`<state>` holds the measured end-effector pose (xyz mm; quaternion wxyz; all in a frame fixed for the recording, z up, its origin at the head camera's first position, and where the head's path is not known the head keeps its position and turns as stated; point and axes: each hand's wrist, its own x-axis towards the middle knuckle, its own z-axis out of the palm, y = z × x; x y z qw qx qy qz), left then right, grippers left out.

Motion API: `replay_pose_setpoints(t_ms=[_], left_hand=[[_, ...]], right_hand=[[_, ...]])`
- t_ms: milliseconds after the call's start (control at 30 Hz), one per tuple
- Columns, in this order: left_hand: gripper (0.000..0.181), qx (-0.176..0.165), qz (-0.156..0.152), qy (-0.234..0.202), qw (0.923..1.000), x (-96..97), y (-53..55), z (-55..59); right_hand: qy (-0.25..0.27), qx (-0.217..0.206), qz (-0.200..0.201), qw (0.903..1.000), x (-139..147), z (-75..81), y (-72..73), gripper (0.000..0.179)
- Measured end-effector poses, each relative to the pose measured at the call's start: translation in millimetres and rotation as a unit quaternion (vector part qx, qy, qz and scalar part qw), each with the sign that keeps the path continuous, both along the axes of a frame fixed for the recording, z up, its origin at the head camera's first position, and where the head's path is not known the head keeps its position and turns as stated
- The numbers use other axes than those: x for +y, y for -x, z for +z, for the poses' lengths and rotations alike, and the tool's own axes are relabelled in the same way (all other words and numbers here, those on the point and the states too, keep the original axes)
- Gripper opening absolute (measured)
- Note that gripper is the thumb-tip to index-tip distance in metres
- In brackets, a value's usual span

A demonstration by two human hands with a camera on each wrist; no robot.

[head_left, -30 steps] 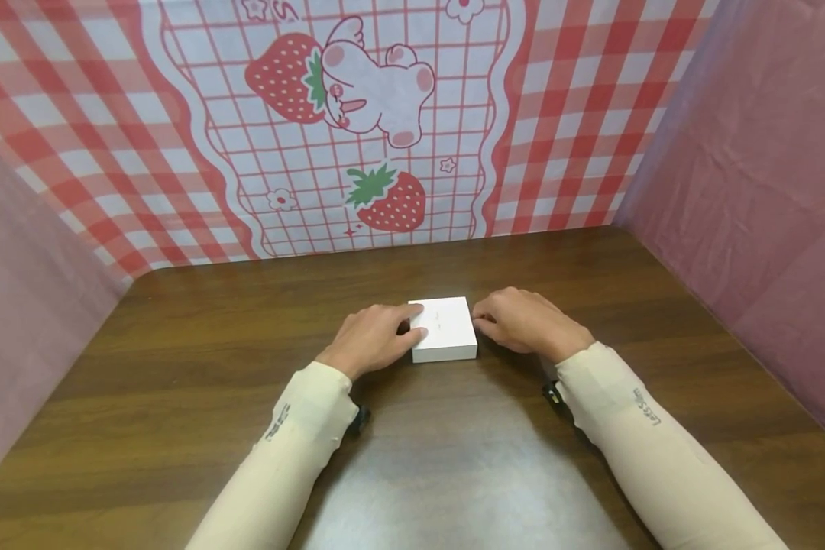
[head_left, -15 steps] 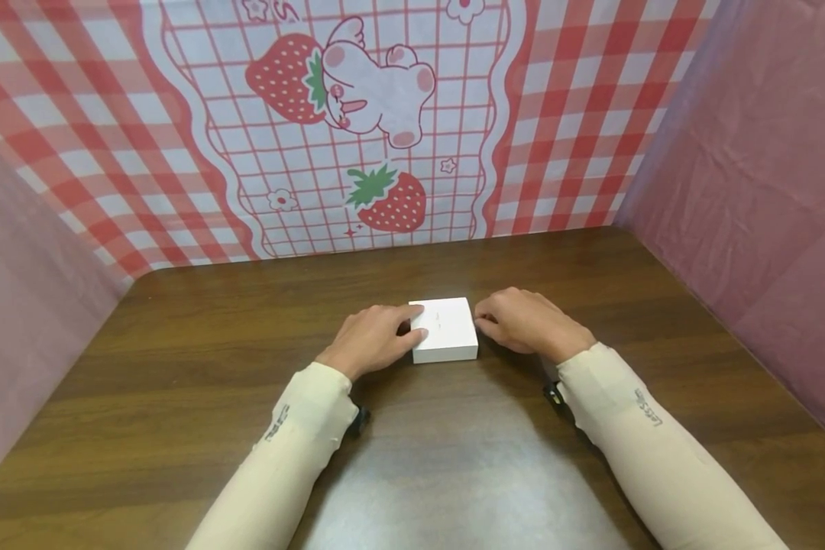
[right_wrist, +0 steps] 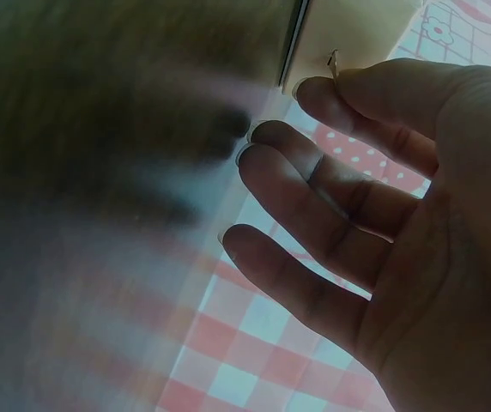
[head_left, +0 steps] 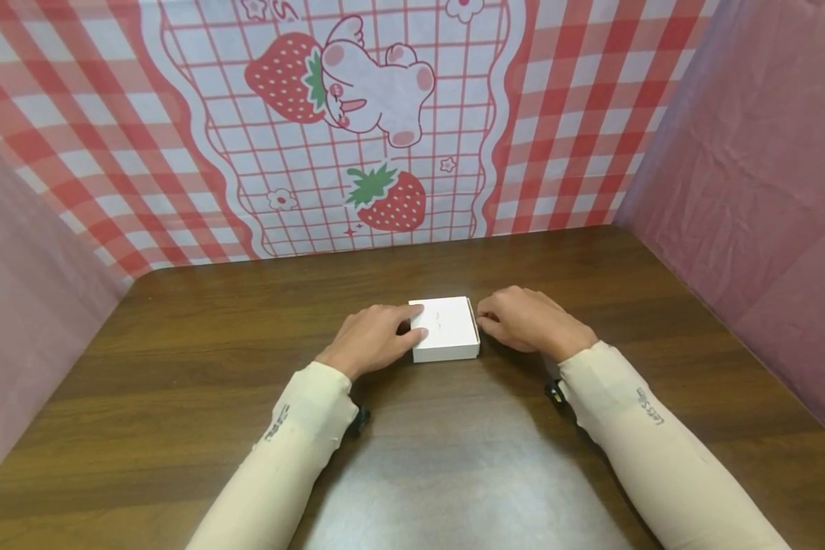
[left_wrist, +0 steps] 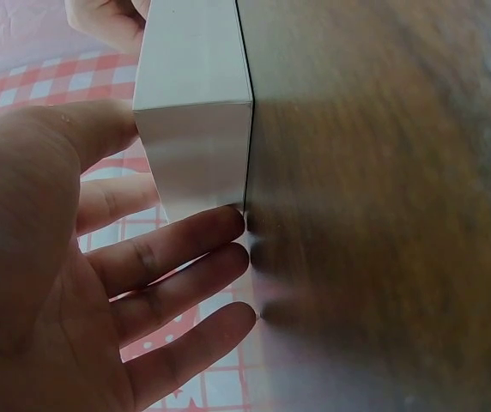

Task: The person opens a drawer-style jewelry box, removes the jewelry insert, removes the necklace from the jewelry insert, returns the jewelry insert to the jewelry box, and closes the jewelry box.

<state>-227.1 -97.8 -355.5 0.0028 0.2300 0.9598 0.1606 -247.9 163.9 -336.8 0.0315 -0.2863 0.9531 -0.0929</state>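
Observation:
A flat white box (head_left: 447, 330) with faint small print lies on the brown table. The left hand (head_left: 374, 336) rests at its left side, with thumb and index fingertips on the lid edge. In the left wrist view, the other fingers (left_wrist: 172, 249) reach down straight beside the box to the tabletop. At the box's right side, the right hand (head_left: 528, 321) pinches a small thin pull tab (right_wrist: 333, 62) between thumb and index finger. Its remaining fingers (right_wrist: 306, 197) are loosely bent. A narrow strip of an inner tray (head_left: 475, 317) shows at the right edge of the box.
The wooden table (head_left: 412, 451) extends on all sides of the box. Behind it hangs a red-and-white checked cloth (head_left: 577, 114) with strawberries, and pink cloth (head_left: 749, 191) hangs at both sides. Dark wrist devices (head_left: 554, 393) sit under the cream sleeves (head_left: 646, 435).
The right hand has drawn slightly to the right, and a thin strip of the inner tray has come out at the box's right edge. The left hand stays in place.

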Motion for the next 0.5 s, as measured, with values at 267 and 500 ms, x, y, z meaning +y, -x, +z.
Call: replay_pose_setpoints(t_ms=[267, 500], left_hand=[[0.053, -0.004, 0.002, -0.001, 1.0, 0.5, 0.6, 1.3], [0.052, -0.003, 0.0, 0.0, 1.0, -0.4, -0.3, 0.9]], right_hand=[[0.004, 0.005, 0.003, 1.0, 1.3, 0.3, 0.0, 0.018], [0.002, 0.002, 0.006, 1.0, 1.3, 0.7, -0.1, 0.019]])
